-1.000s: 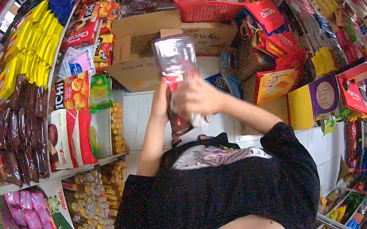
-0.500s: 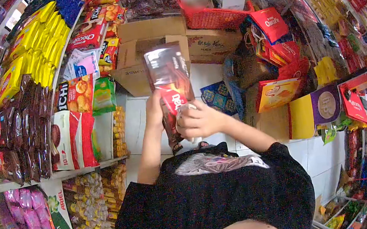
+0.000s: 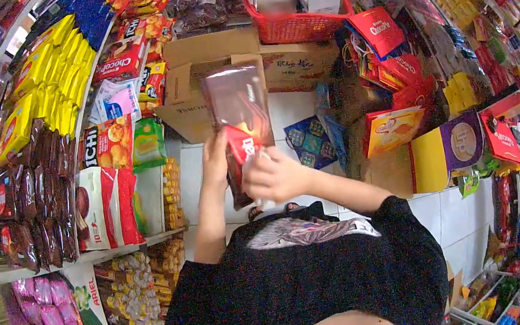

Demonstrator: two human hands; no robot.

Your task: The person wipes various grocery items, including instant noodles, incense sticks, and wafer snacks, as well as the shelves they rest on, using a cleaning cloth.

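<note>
In the middle of the view a long dark brown and red glossy packet (image 3: 242,106) is held up in front of my body. My left hand (image 3: 214,160) grips its left edge, fingers wrapped round it. My right hand (image 3: 276,175) is closed over the lower right part of the packet, with something small and whitish, perhaps a cloth, bunched under the fingers. That whitish item is blurred. Light glares off the packet's upper part.
An open cardboard box (image 3: 192,91) stands behind the packet, with a red basket (image 3: 298,23) beyond it. Shelves of yellow packets (image 3: 54,77) line the left. Red bags (image 3: 380,33) and a yellow-purple box (image 3: 447,156) are at the right.
My right hand has shifted slightly left and down over the packet. The packet is tilted a little differently, and the glare on it has changed. The view has shifted slightly.
</note>
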